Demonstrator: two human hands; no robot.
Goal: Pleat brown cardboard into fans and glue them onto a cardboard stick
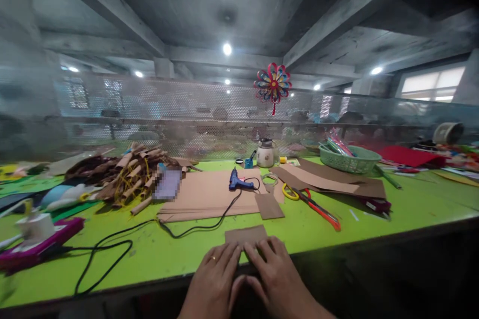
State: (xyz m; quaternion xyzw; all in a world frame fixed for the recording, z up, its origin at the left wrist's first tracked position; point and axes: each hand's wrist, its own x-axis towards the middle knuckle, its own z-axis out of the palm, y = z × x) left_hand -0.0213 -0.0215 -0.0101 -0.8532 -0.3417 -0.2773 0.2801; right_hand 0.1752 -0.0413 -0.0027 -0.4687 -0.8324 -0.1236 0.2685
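Note:
A small brown piece of cardboard (245, 234) lies at the near edge of the green table. My left hand (217, 274), with a ring on one finger, has its fingertips on the cardboard's near left part. My right hand (275, 271) lies beside it, fingertips on the near right part. Both thumbs reach toward each other below the fingers, and the cardboard's near edge is hidden under my hands. Just beyond lies another small cardboard square (269, 206). Farther back, a blue glue gun (239, 182) rests on a stack of large cardboard sheets (202, 194).
Orange-handled scissors (318, 209) lie at right, near a green basket (350, 158). A black cord (187, 234) runs left to a purple power strip (41, 246). A pile of cardboard rolls (130, 174) sits back left. A jar (265, 154) stands behind the sheets.

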